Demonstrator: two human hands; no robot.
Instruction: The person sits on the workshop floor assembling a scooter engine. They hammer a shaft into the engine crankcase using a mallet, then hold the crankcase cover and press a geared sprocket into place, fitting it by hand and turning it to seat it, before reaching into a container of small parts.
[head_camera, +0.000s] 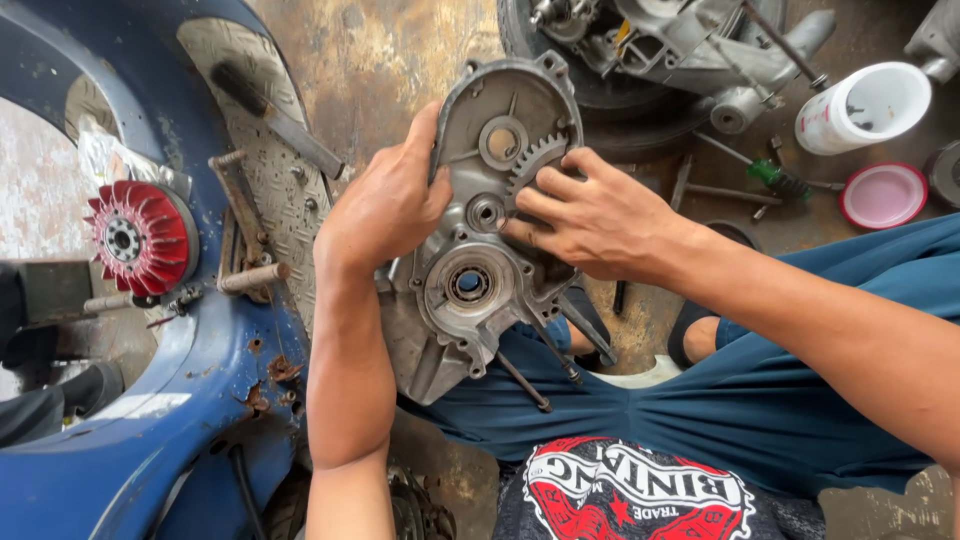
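- Red finned flywheel (140, 236) on the blue scooter body (150, 440), well left of the fingers
- Left hand (385, 205) grips the grey engine casing (480, 260) edge
- Right hand (590, 215) fingers (545, 185) pinch the gear (535, 160) on it
- White tub (865, 108) far right

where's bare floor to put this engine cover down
Bare floor shows between the blue scooter body and the engine. Top right is crowded: white tub, pink lid, green screwdriver.

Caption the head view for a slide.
Left hand steadies a grey engine casing; right hand presses its toothed gear.
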